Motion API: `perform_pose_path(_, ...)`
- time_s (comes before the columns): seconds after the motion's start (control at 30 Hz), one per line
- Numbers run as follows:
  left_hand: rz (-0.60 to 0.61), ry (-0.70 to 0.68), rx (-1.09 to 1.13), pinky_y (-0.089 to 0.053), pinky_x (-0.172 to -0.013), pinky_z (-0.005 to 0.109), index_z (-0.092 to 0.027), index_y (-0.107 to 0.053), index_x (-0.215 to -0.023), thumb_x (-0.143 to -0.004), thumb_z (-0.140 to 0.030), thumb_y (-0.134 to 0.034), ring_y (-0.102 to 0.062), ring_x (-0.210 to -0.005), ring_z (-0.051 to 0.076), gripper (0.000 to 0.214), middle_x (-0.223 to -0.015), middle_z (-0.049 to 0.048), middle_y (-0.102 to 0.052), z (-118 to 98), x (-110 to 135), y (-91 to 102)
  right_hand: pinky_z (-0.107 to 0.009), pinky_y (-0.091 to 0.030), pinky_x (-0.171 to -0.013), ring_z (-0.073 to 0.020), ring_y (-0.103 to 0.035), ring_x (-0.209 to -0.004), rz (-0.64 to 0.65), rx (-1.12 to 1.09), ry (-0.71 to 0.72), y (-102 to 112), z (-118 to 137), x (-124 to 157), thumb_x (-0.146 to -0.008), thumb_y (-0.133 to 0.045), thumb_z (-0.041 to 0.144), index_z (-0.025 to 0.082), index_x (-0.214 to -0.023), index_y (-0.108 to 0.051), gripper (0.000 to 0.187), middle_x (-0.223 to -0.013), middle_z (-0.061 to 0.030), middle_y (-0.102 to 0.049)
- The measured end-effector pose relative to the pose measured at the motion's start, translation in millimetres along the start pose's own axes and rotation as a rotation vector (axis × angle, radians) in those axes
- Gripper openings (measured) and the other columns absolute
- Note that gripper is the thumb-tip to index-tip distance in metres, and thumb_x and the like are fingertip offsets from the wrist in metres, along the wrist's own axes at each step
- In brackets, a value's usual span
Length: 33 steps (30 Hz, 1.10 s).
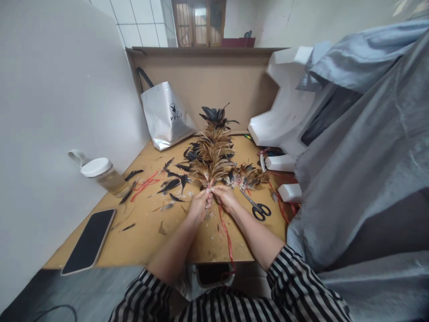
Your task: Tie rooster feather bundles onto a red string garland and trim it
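Note:
A long bundle of brown and black feathers (212, 154) lies on the tabletop, its black tip pointing away from me. At its near end my left hand (200, 203) and my right hand (225, 197) meet, fingers pinched together around the base. A red plastic ribbon (229, 239) shows at that base and trails down past the table's front edge. Just right of the bundle lies a second heap of brown feathers (248, 175) with pale quill ends. Black-handled scissors (258, 209) rest near my right wrist. Loose black feathers (170, 185) are scattered on the left.
A phone (90, 241) lies at the front left, with a lidded cup of yellowish liquid (109, 176) behind it. A silver bag (167, 116) stands at the back. White foam (284, 105) and grey cloth (362, 147) crowd the right. Red ribbon scraps (144, 184) lie left.

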<state>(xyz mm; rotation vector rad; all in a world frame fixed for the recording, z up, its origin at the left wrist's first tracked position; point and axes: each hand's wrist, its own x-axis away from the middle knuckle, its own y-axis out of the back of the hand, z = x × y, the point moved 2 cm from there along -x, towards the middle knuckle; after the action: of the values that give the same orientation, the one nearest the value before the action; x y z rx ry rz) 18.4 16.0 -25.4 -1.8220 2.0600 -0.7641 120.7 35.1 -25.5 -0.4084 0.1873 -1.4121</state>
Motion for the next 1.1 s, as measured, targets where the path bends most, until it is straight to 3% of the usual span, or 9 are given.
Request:
perform_pose_path(0.13,-0.054,-0.051,-0.035,-0.018,-0.037,0.015,-0.013,-0.055,-0.076,-0.065,-0.048,-0.069,-0.033,-0.045,0.003,0.039,-0.058,-0.0045,-0.042,0.9,2.0,-1.8,-0.02,-0.012,-0.036,-0.004,-0.032,-0.033,0.033,0.028,0.014,-2.5,2.4,1.2,-0.058,-0.072,0.039,0.015,-0.062,-0.062,0.026,-0.049,0.0006,-0.06)
perform_pose_path(0.33,-0.013,-0.087,-0.175,-0.022,-0.037,0.016,-0.014,-0.052,-0.063,-0.068,-0.048,-0.065,-0.032,-0.042,0.003,0.037,-0.055,-0.0042,-0.043,2.2,0.7,2.2,-0.02,-0.01,-0.035,-0.0027,-0.024,-0.032,0.067,0.028,-0.023,2.9,4.9,2.4,-0.058,-0.072,0.041,0.014,-0.059,-0.06,0.029,-0.044,0.0031,-0.054)
perform_pose_path(0.47,0.012,-0.074,-0.156,-0.027,-0.039,0.017,-0.013,-0.055,-0.064,-0.066,-0.045,-0.068,-0.037,-0.043,0.004,0.034,-0.055,-0.0034,-0.045,1.5,-1.0,4.1,-0.019,-0.01,-0.034,-0.0021,-0.021,-0.032,0.098,0.038,-0.053,3.5,8.5,4.5,-0.055,-0.073,0.041,0.014,-0.057,-0.059,0.031,-0.043,0.003,-0.053)
perform_pose_path(0.57,-0.02,-0.073,-0.095,-0.025,-0.039,0.016,-0.013,-0.056,-0.068,-0.063,-0.042,-0.071,-0.035,-0.043,0.003,0.033,-0.056,-0.0043,-0.045,2.6,-3.0,5.0,-0.019,-0.012,-0.034,-0.0023,-0.021,-0.031,0.031,0.066,-0.066,-1.1,3.2,2.7,-0.055,-0.072,0.044,0.014,-0.057,-0.059,0.033,-0.041,0.0039,-0.051)
perform_pose_path(0.67,-0.084,-0.103,-0.048,-0.022,-0.038,0.015,-0.012,-0.057,-0.07,-0.06,-0.041,-0.073,-0.033,-0.043,0.002,0.035,-0.055,-0.0049,-0.044,5.3,-6.0,7.3,-0.02,-0.022,-0.036,-0.0052,-0.032,-0.033,-0.091,0.155,0.021,-7.3,-6.0,-2.7,-0.059,-0.068,0.048,0.017,-0.056,-0.059,0.033,-0.046,0.002,-0.055)
perform_pose_path(0.8,-0.166,-0.133,-0.033,-0.02,-0.037,0.015,-0.011,-0.058,-0.071,-0.057,-0.042,-0.075,-0.034,-0.043,0.002,0.038,-0.056,-0.0041,-0.047,5.8,-9.0,12.3,-0.022,-0.035,-0.045,-0.0109,-0.048,-0.045,-0.142,0.394,0.184,-4.3,-9.2,-10.0,-0.065,-0.063,0.044,0.017,-0.057,-0.059,0.028,-0.052,0.0001,-0.059)
perform_pose_path(0.93,-0.222,-0.136,-0.025,-0.018,-0.036,0.015,-0.01,-0.06,-0.074,-0.056,-0.041,-0.076,-0.034,-0.043,0.002,0.04,-0.056,-0.0038,-0.048,0.2,-9.8,17.9,-0.024,-0.038,-0.054,-0.0132,-0.053,-0.054,-0.298,0.756,0.337,24.5,10.2,-8.9,-0.071,-0.055,0.028,0.017,-0.067,-0.062,0.014,-0.06,-0.0011,-0.061)
perform_pose_path(1.0,-0.24,-0.134,-0.002,-0.018,-0.036,0.014,-0.01,-0.06,-0.073,-0.055,-0.041,-0.077,-0.035,-0.043,0.002,0.04,-0.055,-0.0043,-0.047,-2.0,-10.1,20.1,-0.026,-0.039,-0.059,-0.0156,-0.056,-0.06,-0.354,1.0,0.346,40.1,24.3,-5.3,-0.072,-0.052,0.024,0.017,-0.071,-0.063,0.013,-0.065,-0.0038,-0.064)
perform_pose_path(1.1,-0.23,-0.125,0.022,-0.017,-0.036,0.014,-0.009,-0.06,-0.073,-0.053,-0.041,-0.078,-0.035,-0.043,0.001,0.041,-0.055,-0.0041,-0.048,-2.2,-10.4,20.7,-0.029,-0.041,-0.065,-0.0215,-0.061,-0.074,-0.465,1.327,0.212,56.4,41.5,0.2,-0.074,-0.054,0.028,0.018,-0.079,-0.066,0.017,-0.077,-0.0092,-0.067)
